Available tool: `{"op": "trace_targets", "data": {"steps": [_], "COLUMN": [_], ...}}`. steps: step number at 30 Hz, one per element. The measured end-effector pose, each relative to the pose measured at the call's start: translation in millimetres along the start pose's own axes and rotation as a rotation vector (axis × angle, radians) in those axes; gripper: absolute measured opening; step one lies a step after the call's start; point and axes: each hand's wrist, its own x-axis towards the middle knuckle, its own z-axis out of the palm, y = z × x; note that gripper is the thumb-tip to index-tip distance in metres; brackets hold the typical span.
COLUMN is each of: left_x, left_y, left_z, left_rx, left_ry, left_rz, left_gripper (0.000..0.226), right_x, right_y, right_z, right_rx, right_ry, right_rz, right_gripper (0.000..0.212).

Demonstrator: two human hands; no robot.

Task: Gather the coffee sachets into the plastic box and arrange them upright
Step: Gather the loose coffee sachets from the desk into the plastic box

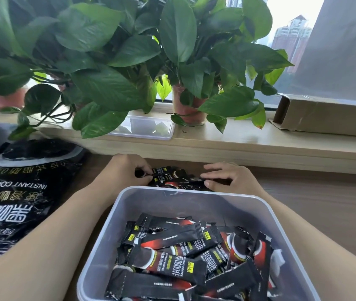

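A translucent plastic box [116, 216] stands on the wooden table close to me, with several black-and-red coffee sachets [185, 253] lying jumbled flat inside. Beyond its far rim lies a small heap of loose sachets [172, 177]. My left hand [127, 168] is at the heap's left end, its curled fingers pinching the end of a sachet. My right hand [227, 177] presses on the heap's right end, thumb and fingers closing round sachets there. The box rim hides the heap's near part.
A large black instant-coffee bag [20, 192] lies flat at the left. On the raised sill behind sit potted plants [190, 109], a clear box lid [146, 127] and a cardboard box [324, 116]. Bare wooden tabletop [324, 203] stretches to the right.
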Motion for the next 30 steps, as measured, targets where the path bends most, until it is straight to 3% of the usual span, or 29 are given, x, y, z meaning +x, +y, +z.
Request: {"op": "trace_targets", "data": {"steps": [2,6,10,14,17,20,23,27,30], "left_x": [0.2,-0.1,-3.2,-3.9,-4.7,-11.7,-25.3,-36.7,-36.0], "left_y": [0.6,5.4,11.3,30.8,54.4,82.2,110.9,125.9,122.6], "left_z": [1.1,-1.6,-9.9,-20.6,-38.6,-57.2,-65.2,-57.4,-56.2], "left_rx": [-0.021,-0.05,-0.093,-0.206,-0.367,-0.536,-0.661,-0.51,-0.472], "left_ry": [0.005,0.034,0.094,0.172,0.195,0.122,-0.077,-0.361,-0.344], "left_rz": [0.038,0.042,-0.037,-0.137,-0.189,-0.163,-0.038,0.047,0.03], "left_gripper": [0.02,0.006,0.017,0.016,0.01,0.018,0.016,0.018,0.015], "right_x": [-1.1,-1.4,-2.7,-2.2,-3.7,-2.1,0.8,5.9,7.9], "right_y": [-2.4,-4.3,-9.4,-4.4,-2.3,-3.4,-2.4,2.8,8.1], "right_z": [0.0,-0.6,-3.4,0.6,0.5,0.7,-0.9,2.9,8.9], "right_rx": [-0.004,-0.041,-0.011,-0.004,0.017,0.011,0.027,0.003,0.0], "right_ry": [-0.071,-0.149,-0.132,-0.038,0.038,0.034,-0.014,-0.032,0.034], "right_rz": [-0.004,-0.032,-0.019,-0.145,-0.102,-0.104,-0.157,-0.18,-0.176], "right_gripper": [0.029,0.037,0.039,0.023,0.015,0.016,0.039,0.07,0.066]}}
